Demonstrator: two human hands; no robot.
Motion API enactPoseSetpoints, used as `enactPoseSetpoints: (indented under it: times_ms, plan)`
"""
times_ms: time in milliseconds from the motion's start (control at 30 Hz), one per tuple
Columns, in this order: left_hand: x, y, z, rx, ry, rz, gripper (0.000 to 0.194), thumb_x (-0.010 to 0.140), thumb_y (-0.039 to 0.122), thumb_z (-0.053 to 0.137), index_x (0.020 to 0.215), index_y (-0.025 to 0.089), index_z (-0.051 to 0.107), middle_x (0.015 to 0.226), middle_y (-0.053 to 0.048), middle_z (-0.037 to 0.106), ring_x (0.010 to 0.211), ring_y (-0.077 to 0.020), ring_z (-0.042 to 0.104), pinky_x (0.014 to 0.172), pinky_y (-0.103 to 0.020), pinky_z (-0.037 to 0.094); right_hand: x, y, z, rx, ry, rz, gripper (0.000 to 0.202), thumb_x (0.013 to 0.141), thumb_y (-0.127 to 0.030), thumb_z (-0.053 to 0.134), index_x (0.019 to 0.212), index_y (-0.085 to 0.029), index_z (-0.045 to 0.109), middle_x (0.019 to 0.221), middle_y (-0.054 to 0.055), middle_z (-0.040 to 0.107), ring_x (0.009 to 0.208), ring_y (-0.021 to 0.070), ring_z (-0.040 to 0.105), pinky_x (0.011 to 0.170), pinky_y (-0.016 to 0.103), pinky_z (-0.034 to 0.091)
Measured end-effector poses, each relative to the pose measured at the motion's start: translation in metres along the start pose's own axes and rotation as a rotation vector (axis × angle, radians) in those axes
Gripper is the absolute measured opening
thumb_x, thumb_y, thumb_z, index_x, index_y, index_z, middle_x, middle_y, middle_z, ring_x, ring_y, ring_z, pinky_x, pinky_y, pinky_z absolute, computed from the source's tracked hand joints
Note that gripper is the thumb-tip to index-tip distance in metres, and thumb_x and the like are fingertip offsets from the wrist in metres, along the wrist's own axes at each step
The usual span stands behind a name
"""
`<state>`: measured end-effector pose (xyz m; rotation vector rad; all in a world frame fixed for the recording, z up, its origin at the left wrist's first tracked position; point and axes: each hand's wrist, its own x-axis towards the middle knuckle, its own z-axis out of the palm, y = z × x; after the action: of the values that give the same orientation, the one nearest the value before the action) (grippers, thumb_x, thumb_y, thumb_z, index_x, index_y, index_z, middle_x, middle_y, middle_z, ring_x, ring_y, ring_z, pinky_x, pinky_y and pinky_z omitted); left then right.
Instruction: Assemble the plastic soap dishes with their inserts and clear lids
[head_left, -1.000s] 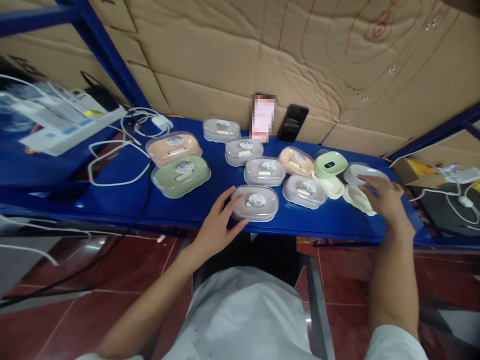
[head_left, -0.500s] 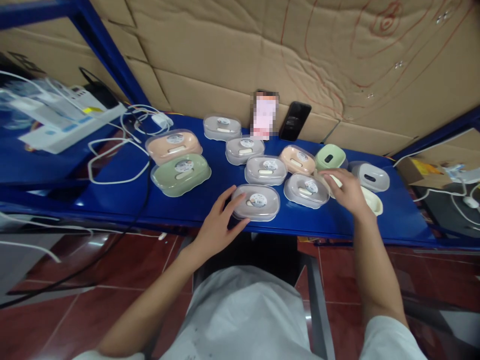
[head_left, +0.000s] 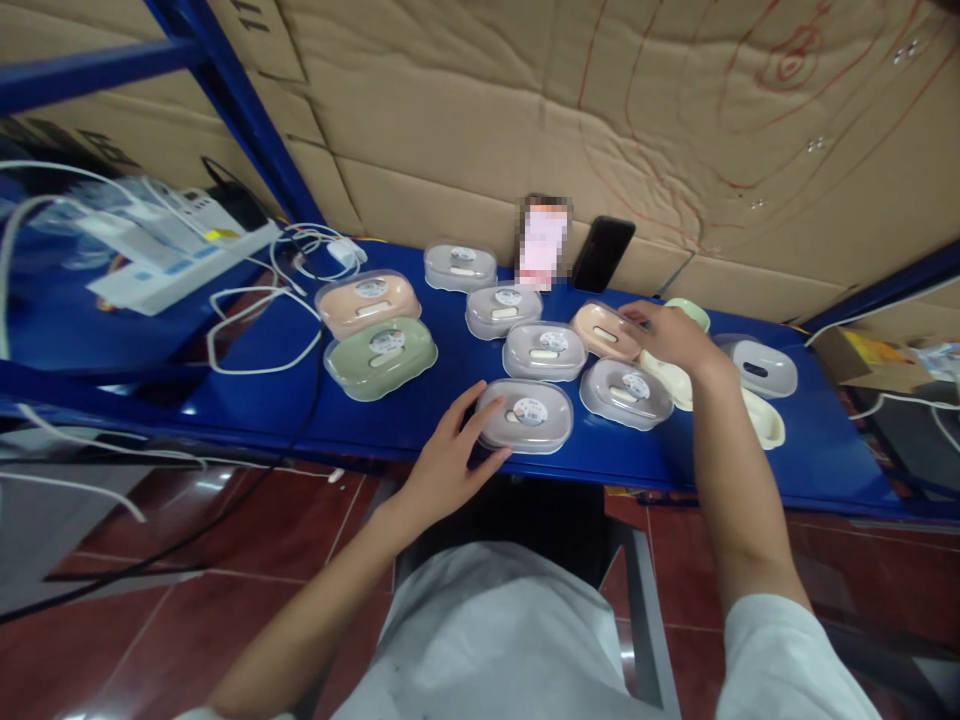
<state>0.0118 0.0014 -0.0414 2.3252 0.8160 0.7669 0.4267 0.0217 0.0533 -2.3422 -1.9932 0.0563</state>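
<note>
My left hand (head_left: 457, 455), fingers apart, rests against the left side of the nearest grey lidded box (head_left: 534, 422). My right hand (head_left: 667, 335) reaches over the right part of the table, its fingertips at the right edge of a small peach box (head_left: 604, 332); whether it grips anything is unclear. More grey boxes (head_left: 544, 354) under clear covers stand around. Beneath my right hand lies a cream piece (head_left: 670, 384), with a green piece (head_left: 688, 313) partly hidden behind the hand. A second cream piece (head_left: 765, 420) is beside my right forearm.
Two phones, one lit (head_left: 544, 245) and one dark (head_left: 604, 254), lean on the cardboard wall. A larger peach box (head_left: 371, 300) and green box (head_left: 381, 360) stand at left, near white cables and a power strip (head_left: 180, 270). A grey piece (head_left: 765, 368) lies at right.
My right hand has moved left and back from the cream piece to the small peach box. My left hand keeps its place at the nearest grey box. The view has shifted slightly.
</note>
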Motion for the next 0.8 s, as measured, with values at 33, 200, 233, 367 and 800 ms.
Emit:
enactPoseSetpoints:
  times_ms: [33, 200, 233, 367, 800]
  plan:
    - [0.000, 0.000, 0.000, 0.001, -0.001, 0.001, 0.061, 0.108, 0.040, 0.062, 0.164, 0.032, 0.041, 0.173, -0.013, 0.035, 0.160, -0.0321, 0.042, 0.131, -0.053, 0.042, -0.003, 0.002, -0.004, -0.016, 0.040, 0.040, 0.041, 0.102, -0.037, 0.057, 0.138, -0.024, 0.071, 0.131, 0.011, 0.079, 0.120, 0.0319, 0.074, 0.104, 0.046, 0.057]
    - [0.000, 0.001, 0.000, 0.015, -0.004, -0.002, 0.061, 0.108, 0.040, 0.062, 0.165, 0.032, 0.040, 0.174, -0.014, 0.035, 0.160, -0.0328, 0.043, 0.131, -0.054, 0.042, -0.015, -0.009, -0.009, 0.022, 0.170, 0.024, 0.033, 0.100, -0.032, 0.055, 0.123, -0.025, 0.077, 0.122, 0.009, 0.081, 0.116, 0.0315, 0.075, 0.101, 0.045, 0.056]
    - [0.000, 0.000, 0.001, 0.018, -0.003, -0.001, 0.062, 0.108, 0.040, 0.063, 0.165, 0.032, 0.040, 0.173, -0.014, 0.035, 0.160, -0.0329, 0.043, 0.131, -0.054, 0.043, -0.015, -0.014, -0.007, 0.060, 0.139, -0.018, 0.031, 0.101, -0.035, 0.056, 0.120, -0.026, 0.079, 0.116, 0.008, 0.083, 0.109, 0.0299, 0.077, 0.095, 0.042, 0.057]
    - [0.000, 0.001, 0.001, 0.026, 0.001, -0.003, 0.063, 0.108, 0.041, 0.064, 0.165, 0.032, 0.039, 0.173, -0.014, 0.036, 0.159, -0.0336, 0.044, 0.130, -0.056, 0.043, -0.001, -0.031, 0.007, 0.026, -0.062, -0.053, 0.042, 0.098, -0.054, 0.065, 0.124, -0.025, 0.081, 0.112, 0.009, 0.084, 0.100, 0.0308, 0.078, 0.082, 0.039, 0.057]
    - [0.002, 0.002, 0.000, 0.043, 0.004, 0.010, 0.064, 0.107, 0.039, 0.065, 0.165, 0.033, 0.039, 0.173, -0.013, 0.037, 0.158, -0.0335, 0.045, 0.129, -0.055, 0.045, -0.004, -0.016, 0.007, 0.007, 0.082, -0.091, 0.040, 0.109, -0.043, 0.047, 0.125, -0.023, 0.078, 0.113, 0.011, 0.083, 0.102, 0.0340, 0.077, 0.085, 0.040, 0.051]
